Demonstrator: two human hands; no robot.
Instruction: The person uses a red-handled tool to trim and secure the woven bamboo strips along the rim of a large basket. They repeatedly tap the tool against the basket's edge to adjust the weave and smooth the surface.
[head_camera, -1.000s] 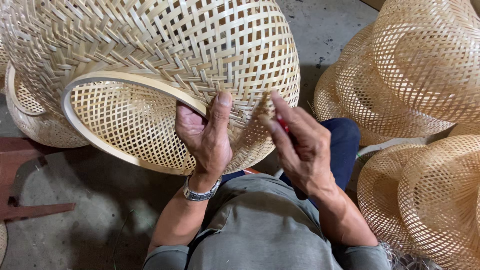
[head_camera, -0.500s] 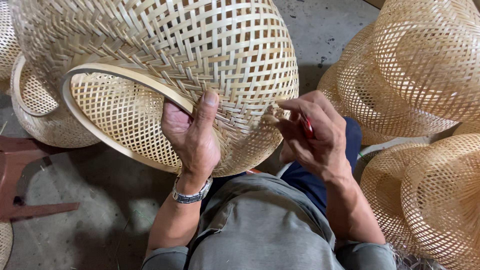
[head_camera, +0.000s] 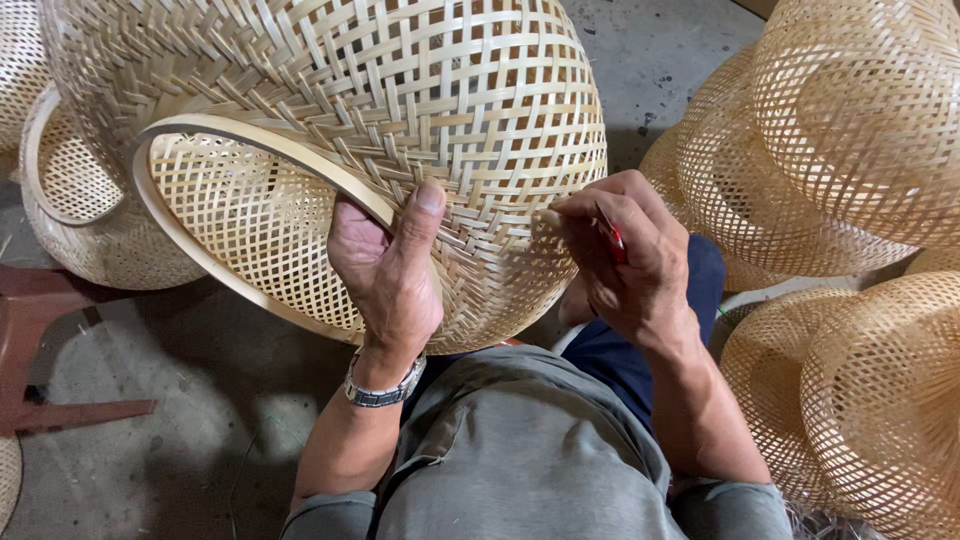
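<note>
A large woven bamboo basket (head_camera: 400, 110) lies on its side over my lap, its round rim (head_camera: 250, 150) facing left. My left hand (head_camera: 390, 270) grips the rim, fingers inside and thumb pressed on the outer weave; a metal watch sits on that wrist. My right hand (head_camera: 625, 255) is closed on a small red-handled tool (head_camera: 612, 235) and pinches a loose bamboo strip end (head_camera: 548, 215) at the basket's lower right side.
Stacks of similar woven baskets stand at the right (head_camera: 840, 140) and lower right (head_camera: 860, 400). More baskets lie at the left (head_camera: 70, 200). A dark red wooden stool (head_camera: 50, 340) sits on the concrete floor at the left.
My right hand moved left from beside the basket onto its weave and now pinches a strip end. My left hand shifted its grip along the rim, and the basket turned slightly.
</note>
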